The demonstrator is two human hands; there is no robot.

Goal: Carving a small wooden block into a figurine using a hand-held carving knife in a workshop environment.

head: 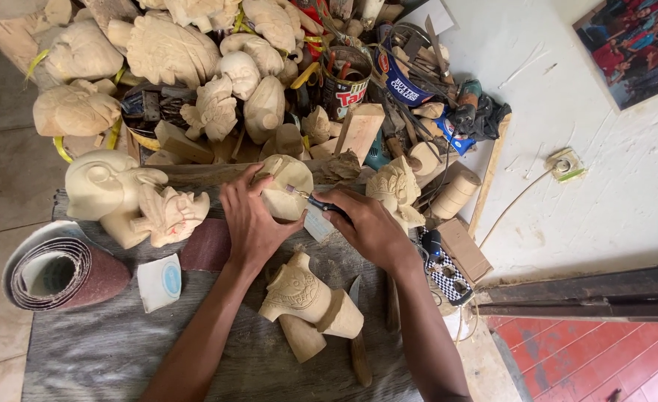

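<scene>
So I'm looking down at both hands working over a grey wooden bench (120,350). My left hand (248,219) is wrapped around a pale wood carving (288,190), fingers (248,179) curled over its top edge and thumb pressing on the near side, so that hand is closed firm on the piece. My right hand (366,227) is pinched narrow around a small carving tool (315,201) with a dark handle, and its metal tip is touching the face of the carving, just beside my left fingertips.

Right below both hands, between the forearms, there's a finished-looking carved figure (307,298) lying on the bench with scale-like patterning on it, and a knife (357,339) lies just to the right of it. To the left of my left hand sit a big rounded carved head (106,186) and a smaller mask-like carving (169,216) touching it. Further left and nearer to me, a roll of reddish sandpaper (61,272), with a small white pad (158,281) near it.

Past my fingers, away from me, it's a total heap: a pile of unfinished carvings (180,52) and a tin can (344,74) stuffed with tools. To the right of my right hand there's another detailed carving (394,190) standing upright, and beyond that a power tool (467,104) near the white wall (589,179).
</scene>
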